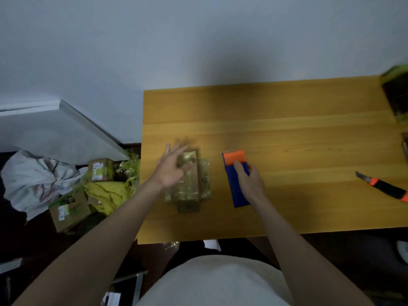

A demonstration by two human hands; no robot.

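An opened cardboard box (194, 184) with yellow tape on its spread flaps lies on the wooden table (287, 120), left of centre. My left hand (171, 167) hovers over its far end, fingers spread and blurred, holding nothing. To the right lies a flat blue sleeve (237, 191) with an orange inner part (235, 159) sticking out at its far end. My right hand (249, 180) rests on the blue sleeve, fingers pressed on it near the orange part.
An orange and black utility knife (384, 187) lies near the table's right edge. A dark green-taped parcel (397, 96) sits at the far right corner. On the floor to the left are cardboard boxes (68, 210), yellow plastic wrap (106, 193) and a white bag (33, 175).
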